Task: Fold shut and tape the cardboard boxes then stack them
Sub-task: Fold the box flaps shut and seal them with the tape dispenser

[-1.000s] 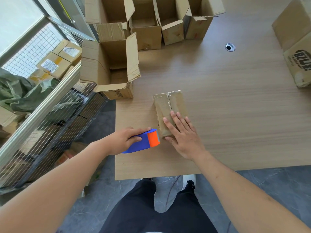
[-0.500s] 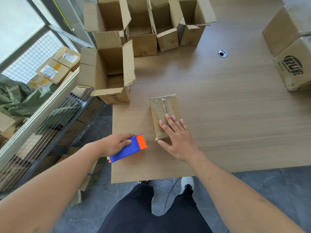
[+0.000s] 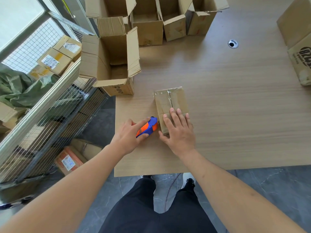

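Note:
A small closed cardboard box lies on the wooden table, clear tape running along its top seam. My right hand rests flat on the box's near end, fingers straight. My left hand grips a blue and orange tape dispenser, whose head sits against the box's near left side. An open box with raised flaps stands at the table's left edge. Several more open boxes line the far edge.
Two closed boxes sit at the far right of the table. A round cable hole lies behind the middle. A wire cage cart with parcels stands left of the table. My legs are below the near edge.
My left hand swung the tape dispenser away to the left, then turned it and brought it back against the box's near left side. My right hand stayed flat on the box.

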Demonstrator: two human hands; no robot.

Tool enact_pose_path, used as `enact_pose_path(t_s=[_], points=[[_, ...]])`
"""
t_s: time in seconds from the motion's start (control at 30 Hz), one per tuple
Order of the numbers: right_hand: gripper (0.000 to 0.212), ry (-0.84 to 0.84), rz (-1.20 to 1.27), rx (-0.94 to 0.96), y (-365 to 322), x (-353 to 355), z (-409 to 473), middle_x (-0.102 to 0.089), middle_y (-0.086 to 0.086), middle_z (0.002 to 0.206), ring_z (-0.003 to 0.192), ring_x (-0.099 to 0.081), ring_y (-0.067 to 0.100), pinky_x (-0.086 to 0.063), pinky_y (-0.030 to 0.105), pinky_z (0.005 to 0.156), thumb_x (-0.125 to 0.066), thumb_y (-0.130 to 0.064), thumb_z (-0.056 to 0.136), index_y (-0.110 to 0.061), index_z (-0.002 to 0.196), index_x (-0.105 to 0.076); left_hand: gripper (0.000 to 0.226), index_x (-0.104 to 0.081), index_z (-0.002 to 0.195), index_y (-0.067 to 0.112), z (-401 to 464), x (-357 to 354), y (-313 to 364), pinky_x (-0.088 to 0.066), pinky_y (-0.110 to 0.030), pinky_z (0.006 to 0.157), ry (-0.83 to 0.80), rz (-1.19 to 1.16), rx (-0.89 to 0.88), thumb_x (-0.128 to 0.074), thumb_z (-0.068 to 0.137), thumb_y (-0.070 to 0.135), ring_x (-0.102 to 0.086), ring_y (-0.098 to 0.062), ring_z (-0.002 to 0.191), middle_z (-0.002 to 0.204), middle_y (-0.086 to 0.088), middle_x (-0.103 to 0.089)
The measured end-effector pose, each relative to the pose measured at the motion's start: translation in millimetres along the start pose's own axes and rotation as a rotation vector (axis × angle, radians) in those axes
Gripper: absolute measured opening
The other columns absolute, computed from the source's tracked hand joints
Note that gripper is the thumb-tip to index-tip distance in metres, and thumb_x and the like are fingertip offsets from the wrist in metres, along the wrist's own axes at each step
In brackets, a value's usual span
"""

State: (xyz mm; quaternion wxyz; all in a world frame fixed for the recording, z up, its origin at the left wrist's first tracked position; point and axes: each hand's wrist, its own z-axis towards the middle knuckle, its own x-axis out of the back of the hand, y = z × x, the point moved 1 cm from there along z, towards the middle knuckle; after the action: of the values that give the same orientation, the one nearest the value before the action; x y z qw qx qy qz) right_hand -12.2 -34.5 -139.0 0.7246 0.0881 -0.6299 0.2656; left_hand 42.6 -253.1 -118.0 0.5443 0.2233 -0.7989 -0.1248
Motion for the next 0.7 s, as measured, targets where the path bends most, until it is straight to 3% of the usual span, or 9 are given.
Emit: enact_pose_path(t_s=[0.13, 0.27, 0.37, 0.43, 0.57, 0.7], points=[[0.070, -0.003, 0.005, 0.044, 10.5, 0.1, -1.6, -0.044, 0.006, 0.158, 0.148, -0.038, 0.029, -0.028, 0.052, 0.121, -0.059, -0.068, 0.089, -0.023, 0.144, -0.057, 0.067, -0.030, 0.152, 0.056, -3.7, -9.4, 5.1, -0.045, -0.034, 0.085, 0.081, -0.013, -0.027, -0.062, 0.094, 0.056, -0.047, -0.022, 0.093, 0.111, -0.003, -0.038], [0.083, -0.098, 0.048, 0.035, 16.0, 12.0, 3.3, -0.041, 0.002, 0.160, 0.149, -0.036, 0.027, -0.025, 0.049, 0.123, -0.060, -0.076, 0.081, -0.026, 0.147, -0.054, 0.057, -0.047, 0.149, 0.042, -9.2, -5.8, 15.5, -0.044, -0.045, 0.097, 0.201, 0.056, -0.062, -0.064, 0.095, 0.051, -0.049, -0.030, 0.103, 0.124, -0.009, -0.042], [0.090, -0.180, 0.059, 0.038, 19.6, 23.6, 2.6, -0.040, 0.002, 0.161, 0.149, -0.036, 0.026, -0.026, 0.047, 0.122, -0.071, -0.073, 0.073, -0.027, 0.148, -0.053, 0.047, -0.059, 0.141, 0.022, -12.2, -1.0, 31.6, -0.050, -0.048, 0.089, 0.268, -0.014, -0.165, -0.067, 0.096, 0.034, -0.053, -0.033, 0.106, 0.126, -0.012, -0.047], [0.089, -0.218, 0.063, 0.036, 24.3, 32.1, -2.6, -0.039, 0.000, 0.162, 0.150, -0.035, 0.025, -0.027, 0.046, 0.121, -0.075, -0.069, 0.072, -0.029, 0.148, -0.052, 0.037, -0.068, 0.130, 0.014, -12.5, 0.5, 45.4, -0.052, -0.040, 0.081, 0.318, -0.033, -0.271, -0.070, 0.095, 0.023, -0.059, -0.033, 0.098, 0.123, -0.013, -0.054], [0.080, -0.260, 0.083, 0.045, 35.3, 47.7, -20.7, -0.037, -0.003, 0.163, 0.149, -0.035, 0.023, -0.033, 0.043, 0.118, -0.075, -0.060, 0.081, -0.033, 0.151, -0.048, 0.021, -0.077, 0.113, 0.012, -12.6, -4.2, 70.2, -0.050, -0.032, 0.072, 0.346, -0.039, -0.404, -0.073, 0.093, 0.016, -0.065, -0.031, 0.083, 0.123, -0.011, -0.062], [0.070, -0.314, 0.089, 0.059, 45.6, 54.8, -33.2, -0.034, -0.005, 0.164, 0.151, -0.032, 0.021, -0.030, 0.040, 0.119, -0.068, -0.055, 0.090, -0.035, 0.153, -0.045, 0.022, -0.080, 0.104, 0.008, -16.3, -21.4, 83.6, -0.058, -0.041, 0.091, 0.304, -0.058, -0.476, -0.082, 0.087, 0.021, -0.064, -0.034, 0.123, 0.135, -0.015, -0.063]])
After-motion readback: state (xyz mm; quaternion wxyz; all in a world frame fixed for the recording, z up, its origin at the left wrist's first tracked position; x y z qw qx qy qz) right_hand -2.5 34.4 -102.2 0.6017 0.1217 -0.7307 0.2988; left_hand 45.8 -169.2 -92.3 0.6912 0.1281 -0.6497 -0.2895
